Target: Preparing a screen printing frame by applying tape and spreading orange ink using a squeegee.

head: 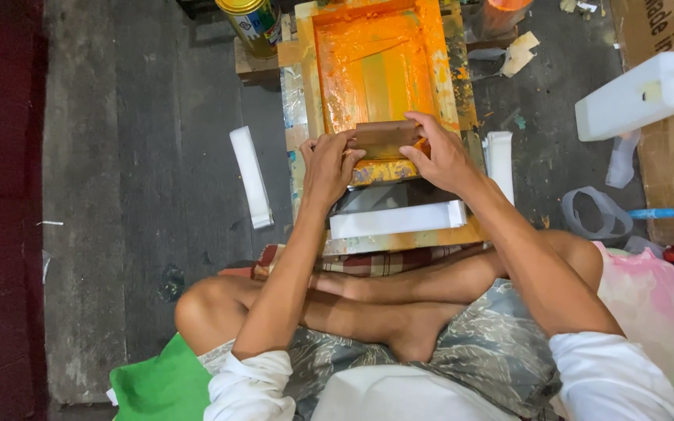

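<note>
- Squeegee [384,139]: a flat brown wooden-handled blade, standing on edge across the near end of the orange-inked printing frame [311,86]. It lies between the two hands, just above a ridge of yellow-orange ink at the frame's lower edge.
- Handling, as a judgement: the squeegee looks stiff and light, with a broad handle that suits a two-handed grip at either end; ink smeared near its lower edge would likely make that part slippery, so the dry upper handle is the better place to hold.
- Left hand [327,165]: fingers curled closed around the left end of the squeegee, thumb on the near face.
- Right hand [442,156]: fingers bent over the top right of the handle, pressing down, closed on it rather than spread.
- Frame setting: the frame rests on the floor [157,156] in front of the person's crossed legs; a white strip [396,219] lies across its near side.
- Surroundings: another white strip [250,176] lies on the floor to the left, a tin can [253,25] stands beyond the frame's left corner, and a white plastic jug [640,93] lies on cardboard at the right.
</note>
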